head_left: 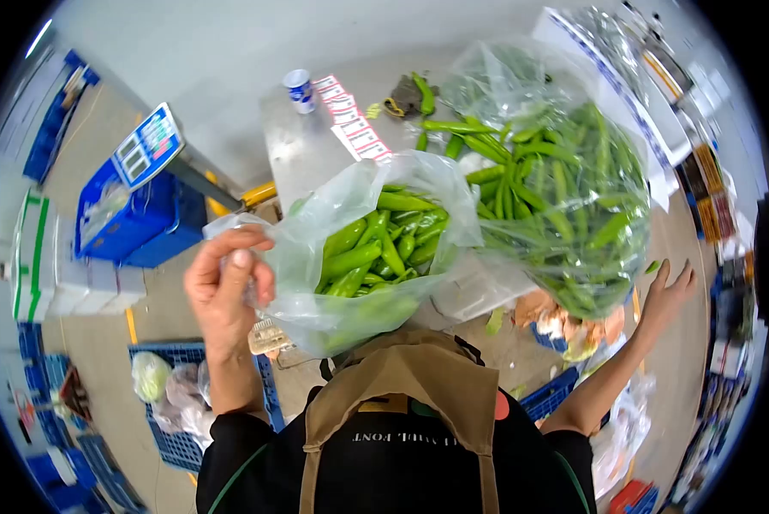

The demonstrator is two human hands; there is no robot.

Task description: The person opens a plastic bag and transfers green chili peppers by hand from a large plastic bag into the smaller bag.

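Your left hand, left of centre in the frame, has its thumb and curled fingers pinching the edge of a translucent plastic bag. The bag stands open-mouthed at the centre, and through its opening you see long green peppers. Your right hand, at the right of the frame, is extended with its fingers spread and holds nothing; a small green piece lies just beside its fingertips in the view.

To the right of the open bag, you see a larger clear bag filled with further green peppers, some of them protruding from its left side. Both bags rest on a grey desk. Near its far edge, at upper centre, note a blue-and-white cup, a strip of red-bordered labels and a dark glove touched by a single pepper.

Farther out, at the left, a blue scale display stands before a blue bin; at lower left, a blue crate contains a pale green cabbage and bagged produce.
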